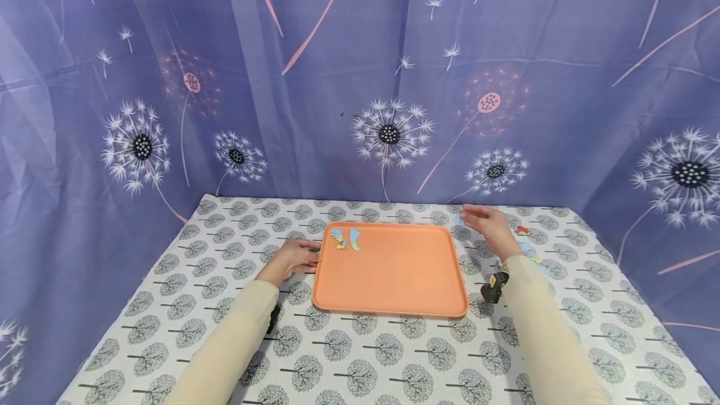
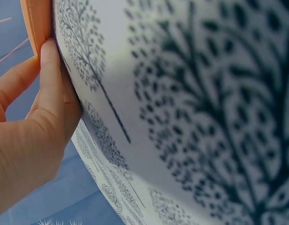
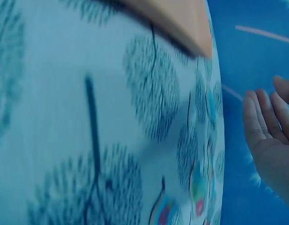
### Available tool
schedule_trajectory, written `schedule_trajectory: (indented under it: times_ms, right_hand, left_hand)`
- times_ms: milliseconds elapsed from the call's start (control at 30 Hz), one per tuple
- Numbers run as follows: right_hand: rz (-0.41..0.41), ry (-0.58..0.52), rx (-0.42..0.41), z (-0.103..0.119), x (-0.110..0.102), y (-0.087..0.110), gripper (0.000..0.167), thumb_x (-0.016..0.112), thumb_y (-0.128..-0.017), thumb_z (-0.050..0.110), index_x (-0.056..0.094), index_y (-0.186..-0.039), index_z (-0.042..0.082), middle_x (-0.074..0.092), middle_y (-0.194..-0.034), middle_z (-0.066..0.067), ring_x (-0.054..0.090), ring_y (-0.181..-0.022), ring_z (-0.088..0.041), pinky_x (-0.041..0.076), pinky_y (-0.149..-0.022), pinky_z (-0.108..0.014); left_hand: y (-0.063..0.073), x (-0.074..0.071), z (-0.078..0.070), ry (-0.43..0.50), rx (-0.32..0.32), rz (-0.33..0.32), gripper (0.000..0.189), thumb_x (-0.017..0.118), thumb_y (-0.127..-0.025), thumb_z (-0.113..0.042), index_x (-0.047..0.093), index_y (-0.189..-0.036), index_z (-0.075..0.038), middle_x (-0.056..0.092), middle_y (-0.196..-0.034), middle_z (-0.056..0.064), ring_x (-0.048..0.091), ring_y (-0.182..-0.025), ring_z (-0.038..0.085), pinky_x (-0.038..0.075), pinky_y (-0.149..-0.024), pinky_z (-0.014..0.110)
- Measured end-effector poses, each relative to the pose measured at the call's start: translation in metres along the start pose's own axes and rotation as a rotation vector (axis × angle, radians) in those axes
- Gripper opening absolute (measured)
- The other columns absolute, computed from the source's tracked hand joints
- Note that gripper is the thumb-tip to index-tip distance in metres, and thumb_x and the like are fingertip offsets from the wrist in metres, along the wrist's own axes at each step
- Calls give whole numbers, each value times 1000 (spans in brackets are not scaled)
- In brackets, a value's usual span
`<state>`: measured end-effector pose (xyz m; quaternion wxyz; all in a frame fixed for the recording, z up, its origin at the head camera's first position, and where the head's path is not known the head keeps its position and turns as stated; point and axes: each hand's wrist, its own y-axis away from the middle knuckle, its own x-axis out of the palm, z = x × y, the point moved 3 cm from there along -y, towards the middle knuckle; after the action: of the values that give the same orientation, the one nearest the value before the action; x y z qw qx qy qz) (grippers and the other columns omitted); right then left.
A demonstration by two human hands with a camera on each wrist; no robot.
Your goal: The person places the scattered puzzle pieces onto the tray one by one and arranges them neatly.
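Orange tray lies on the counter, left rim clamped in my left fingers; my right fingers, past its right side, curve loosely, empty. Gentle, level pressure should keep the puzzle pieces from sliding.

Orange rect. tray lies flat on desk, L hand gripping its L edge. 2 blue/yellow puzzle pcs sit side by side, far L corner; loose pcs lie R of tray, nr R hand.
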<state>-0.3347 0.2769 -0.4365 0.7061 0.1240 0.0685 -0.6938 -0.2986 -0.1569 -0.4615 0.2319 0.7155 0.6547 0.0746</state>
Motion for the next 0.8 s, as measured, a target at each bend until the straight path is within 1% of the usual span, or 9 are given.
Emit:
schedule_trajectory:
  times_ms: [67,167,233,367,433,467,567,667,800]
  right_hand:
    - [4,24,3,-3,-9,4,61,60,-97,27,37,-146,0,42,-143,-25,42,-130,-40,36,-113,-48]
    - [0,61,6,-8,-21,8,64,60,-96,32,36,-147,2,40,-145,-25,42,-130,-41,34,-113,-51]
    - [-13,94,16,-11,-28,10,66,60,-95,38,36,-147,4,41,-145,-23,45,-127,-39,39,-110,-51]
    - [-44,169,36,-19,-41,13,70,61,-92,46,38,-147,8,47,-142,-18,56,-109,-28,52,-86,-38]
    - [-56,169,40,-22,-47,14,67,61,-93,42,39,-147,8,50,-140,-15,57,-98,-21,53,-74,-32]
    - [-63,162,35,-23,-49,15,65,62,-94,39,39,-146,6,52,-138,-13,58,-95,-18,53,-73,-31]
    - [-72,150,25,-26,-54,18,62,62,-95,32,39,-146,4,55,-136,-11,58,-91,-14,54,-79,-33]
    - [-68,159,28,-28,-58,22,64,61,-95,34,37,-146,4,53,-138,-12,58,-97,-15,50,-91,-38]
    - [-74,130,57,-34,-63,25,66,61,-95,35,36,-148,5,46,-143,-16,58,-100,-11,47,-99,-41]
  left_hand:
    - [0,0,0,3,4,0,41,66,-86,6,58,-127,5,69,-89,20,68,-66,17,62,-69,30]
    - [-1,0,0,7,9,1,42,66,-86,7,58,-127,6,69,-87,20,68,-65,17,62,-69,30]
    - [-1,0,0,9,11,1,42,65,-86,7,57,-127,6,69,-86,19,68,-65,17,62,-68,29]
    - [-1,0,0,5,9,-4,42,66,-86,7,58,-127,5,69,-88,20,68,-65,17,62,-68,29]
    - [-1,1,0,1,6,-6,42,66,-86,6,58,-127,5,69,-89,19,68,-66,17,62,-69,29]
    - [-1,1,-1,-2,7,-7,42,66,-86,6,58,-127,4,69,-89,20,68,-66,17,62,-69,29]
    - [0,1,-1,-6,3,-6,42,66,-86,5,58,-128,4,69,-90,19,68,-67,17,62,-69,29]
    - [0,1,-1,-10,3,-5,42,66,-86,5,57,-128,4,69,-90,20,68,-66,17,62,-69,29]
    - [1,1,0,-5,4,-7,42,67,-86,6,58,-127,5,69,-88,19,68,-65,16,62,-68,28]
